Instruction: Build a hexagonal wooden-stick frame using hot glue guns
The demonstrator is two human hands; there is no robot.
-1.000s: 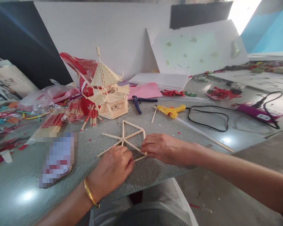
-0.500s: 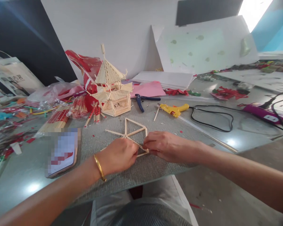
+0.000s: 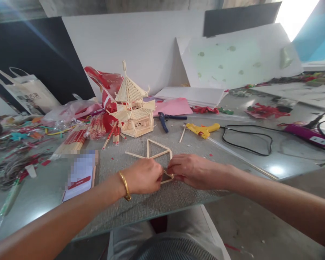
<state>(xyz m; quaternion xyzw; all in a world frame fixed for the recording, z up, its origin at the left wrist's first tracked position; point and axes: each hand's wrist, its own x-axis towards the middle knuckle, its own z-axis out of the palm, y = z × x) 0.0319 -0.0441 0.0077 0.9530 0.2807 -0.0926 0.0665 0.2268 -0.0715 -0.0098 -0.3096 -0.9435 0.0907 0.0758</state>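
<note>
A flat frame of thin wooden sticks (image 3: pixel 159 154) lies on the grey table mat, with triangular openings in it. My left hand (image 3: pixel 147 176), a gold bangle on its wrist, is closed over the frame's near left part. Close beside it, my right hand (image 3: pixel 185 169) pinches the frame's near right corner. The fingertips of both hands nearly meet, and they hide some of the sticks there. Behind the frame stands a pagoda model (image 3: pixel 136 121) built of the same kind of sticks.
A yellow glue gun (image 3: pixel 203 130) with a black cable lies at the right, near a loose stick (image 3: pixel 182 134). Blue cutters (image 3: pixel 164 122) lie beside the pagoda. At the left are a phone (image 3: pixel 82 175) and bundled sticks (image 3: pixel 73 140). The table edge is near my lap.
The view has tilted up and shifted slightly left. My left hand has moved right along the frame, closer to my right hand, which stays at the near right corner.
</note>
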